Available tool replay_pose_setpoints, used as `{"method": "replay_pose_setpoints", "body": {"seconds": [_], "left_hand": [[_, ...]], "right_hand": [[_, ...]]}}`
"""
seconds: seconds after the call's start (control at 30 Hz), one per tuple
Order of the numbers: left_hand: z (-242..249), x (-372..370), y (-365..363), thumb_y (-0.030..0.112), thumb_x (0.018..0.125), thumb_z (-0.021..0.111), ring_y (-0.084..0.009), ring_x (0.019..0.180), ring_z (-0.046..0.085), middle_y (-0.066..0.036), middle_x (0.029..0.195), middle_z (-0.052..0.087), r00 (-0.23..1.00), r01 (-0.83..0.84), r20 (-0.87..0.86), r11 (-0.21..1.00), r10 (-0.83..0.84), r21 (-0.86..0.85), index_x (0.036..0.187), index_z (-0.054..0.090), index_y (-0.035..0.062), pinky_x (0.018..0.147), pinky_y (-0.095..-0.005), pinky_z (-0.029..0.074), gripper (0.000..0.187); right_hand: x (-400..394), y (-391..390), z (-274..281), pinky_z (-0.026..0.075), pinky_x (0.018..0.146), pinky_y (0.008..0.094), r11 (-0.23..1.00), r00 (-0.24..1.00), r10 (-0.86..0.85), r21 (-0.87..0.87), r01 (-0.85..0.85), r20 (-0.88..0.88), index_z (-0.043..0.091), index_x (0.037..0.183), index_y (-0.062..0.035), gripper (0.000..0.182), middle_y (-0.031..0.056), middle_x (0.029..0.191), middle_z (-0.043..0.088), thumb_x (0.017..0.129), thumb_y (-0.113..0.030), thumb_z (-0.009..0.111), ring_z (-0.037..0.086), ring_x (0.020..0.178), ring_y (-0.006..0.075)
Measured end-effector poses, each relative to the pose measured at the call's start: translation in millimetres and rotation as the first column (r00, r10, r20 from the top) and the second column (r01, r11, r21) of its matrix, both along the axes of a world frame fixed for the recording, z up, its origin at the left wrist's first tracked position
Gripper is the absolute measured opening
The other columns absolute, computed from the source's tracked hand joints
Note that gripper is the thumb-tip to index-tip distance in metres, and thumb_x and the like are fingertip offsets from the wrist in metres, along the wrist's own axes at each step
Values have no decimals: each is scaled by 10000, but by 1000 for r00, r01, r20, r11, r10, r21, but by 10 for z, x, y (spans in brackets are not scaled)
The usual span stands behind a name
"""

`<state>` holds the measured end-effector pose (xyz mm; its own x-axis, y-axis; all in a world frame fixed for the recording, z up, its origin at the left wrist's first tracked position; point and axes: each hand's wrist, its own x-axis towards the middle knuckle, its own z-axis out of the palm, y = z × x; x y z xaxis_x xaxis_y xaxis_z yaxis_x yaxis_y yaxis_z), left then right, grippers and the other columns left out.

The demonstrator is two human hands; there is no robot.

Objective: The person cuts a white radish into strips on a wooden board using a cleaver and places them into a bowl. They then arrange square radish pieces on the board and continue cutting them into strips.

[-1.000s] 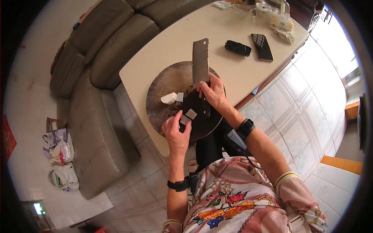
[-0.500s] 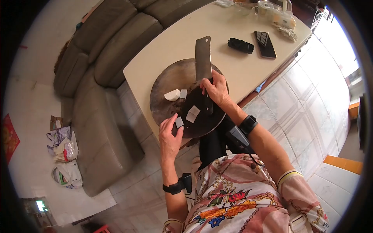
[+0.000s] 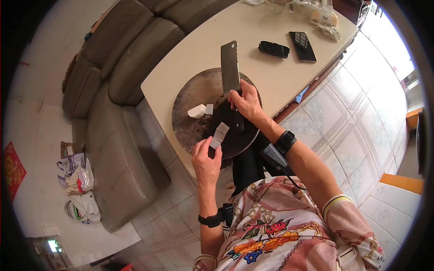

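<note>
Cleaver [image 3: 229,67] gripped flat by right hand [image 3: 246,103], left hand [image 3: 205,158] pinching white slice [image 3: 215,143]

A circular fisheye view with black corners; straight lines bow strongly toward the rim. Bright daylight enters from the far right, washing out the tiled floor [image 3: 361,104] there to near white. The cream table [image 3: 190,67] is evenly lit with soft, short shadows. The cleaver blade [image 3: 229,67] shows a dull sheen without hard glare. The centre is sharp; the edges are slightly smeared, and the left side is dimmer.
</note>
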<state>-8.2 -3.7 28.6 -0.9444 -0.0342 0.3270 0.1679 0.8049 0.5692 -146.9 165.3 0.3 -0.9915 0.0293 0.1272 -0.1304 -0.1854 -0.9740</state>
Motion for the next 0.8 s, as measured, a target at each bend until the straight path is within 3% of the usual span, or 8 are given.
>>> {"method": "replay_pose_setpoints", "body": {"seconds": [0.07, 0.3, 0.37, 0.43, 0.53, 0.63, 0.73, 0.8], "left_hand": [[30, -14, -9, 49, 740, 720, -295, 900, 615, -148, 1016, 639, 999, 31, -38, 996, -35, -85, 1054, 653, -8, 804, -367, 498, 326], [156, -454, 60, 47, 775, 687, -318, 951, 613, -166, 1055, 634, 997, -7, -77, 999, 4, -36, 1077, 644, -11, 833, -390, 493, 311], [123, -660, 86, 50, 805, 647, -356, 1021, 572, -173, 1121, 610, 992, 95, -77, 993, -101, -72, 1098, 626, -6, 876, -410, 468, 299], [85, -818, 82, 12, 799, 621, -358, 1045, 568, -166, 1195, 588, 975, 192, -78, 968, -206, -162, 1159, 599, 4, 890, -414, 470, 361], [126, -943, 108, -62, 784, 553, -346, 1059, 565, -153, 1235, 563, 965, 247, 44, 841, -259, -481, 1256, 540, 28, 897, -424, 476, 480], [268, -993, 192, -74, 798, 521, -360, 1036, 579, -163, 1158, 582, 961, 269, 193, 831, -198, -487, 1219, 556, 30, 872, -426, 488, 435], [212, -1104, 156, -57, 795, 538, -373, 963, 602, -165, 1073, 587, 956, 286, 216, 780, -197, -556, 1156, 574, 27, 820, -446, 501, 372], [252, -1146, 133, -43, 792, 553, -377, 945, 609, -165, 1067, 586, 948, 310, 250, 757, -199, -575, 1140, 575, 31, 804, -451, 506, 357]], "right_hand": [[2, -8, -8, 471, 494, 257, 1000, 1000, -6, -10, 6, -19, 540, 925, 65, 161, 77, 680, 586, 834, -67, 520, 569, 525, 137], [23, -9, 23, 471, 487, 256, 1000, 1000, -7, -15, 7, -5, 538, 933, 62, 162, 78, 676, 583, 835, -65, 520, 570, 524, 138], [23, 5, 29, 467, 481, 252, 997, 1000, -23, 69, 24, -5, 536, 947, 61, 166, 79, 673, 581, 838, -63, 522, 568, 517, 140], [24, -17, 25, 465, 478, 250, 1000, 1000, -25, 18, 25, -11, 534, 952, 60, 167, 79, 672, 582, 840, -64, 522, 567, 514, 140], [14, -14, -1, 462, 474, 250, 1000, 1000, -28, -13, 27, -7, 532, 962, 58, 171, 79, 672, 580, 842, -64, 522, 565, 512, 138], [-9, -34, -54, 455, 465, 255, 1000, 999, -30, 0, 30, -24, 525, 948, 48, 153, 78, 674, 574, 842, -62, 523, 559, 510, 134], [-4, -32, -24, 452, 461, 257, 999, 999, -35, -2, 35, -17, 516, 928, 40, 134, 76, 677, 570, 842, -63, 523, 554, 509, 133], [-14, -49, -55, 476, 485, 320, 998, 997, -70, -4, 70, -26, 496, 832, 38, 167, 104, 584, 561, 811, -126, 525, 581, 476, 187]]}}
